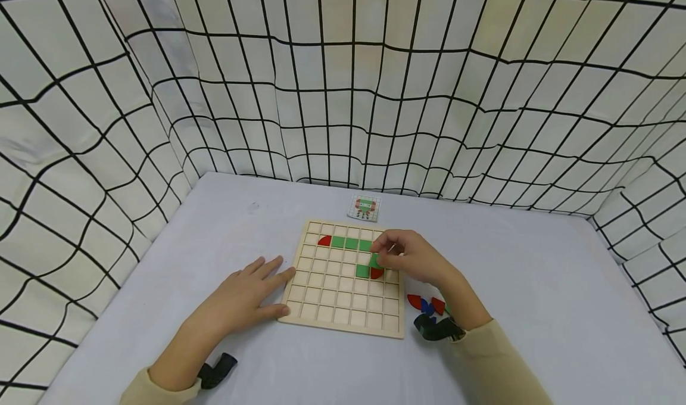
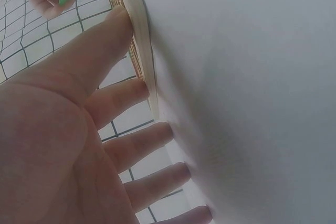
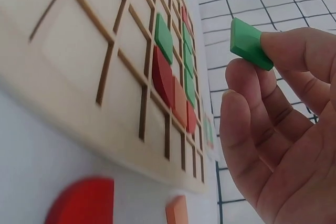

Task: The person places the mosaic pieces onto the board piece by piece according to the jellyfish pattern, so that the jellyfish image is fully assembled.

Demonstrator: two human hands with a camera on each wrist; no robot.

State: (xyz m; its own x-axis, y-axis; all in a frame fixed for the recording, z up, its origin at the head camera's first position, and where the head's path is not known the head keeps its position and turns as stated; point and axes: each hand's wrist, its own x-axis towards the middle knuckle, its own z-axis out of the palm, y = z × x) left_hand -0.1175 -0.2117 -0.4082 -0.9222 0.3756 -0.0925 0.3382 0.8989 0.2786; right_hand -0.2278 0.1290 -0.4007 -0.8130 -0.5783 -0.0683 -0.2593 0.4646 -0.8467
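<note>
A wooden grid board (image 1: 343,317) lies on the white table. My right hand (image 1: 409,256) pinches a green square tile (image 3: 252,44) between thumb and fingers, above the board's right side. My left hand (image 1: 243,298) lies with fingers spread, thumb and index fingertip at the board's left edge. In the upper row, a red quarter-round piece (image 1: 324,240) is followed by several green squares (image 1: 351,243). Lower down, another green square (image 1: 362,271) sits beside a red quarter-round (image 1: 377,273). The right wrist view also has an orange piece (image 3: 179,100) on the board.
A small pattern card (image 1: 364,207) lies behind the board. Loose red pieces (image 1: 414,301) and blue pieces (image 1: 427,307) lie right of the board, close to the right forearm. Black-lined white netting (image 1: 354,95) encloses the table's back and sides.
</note>
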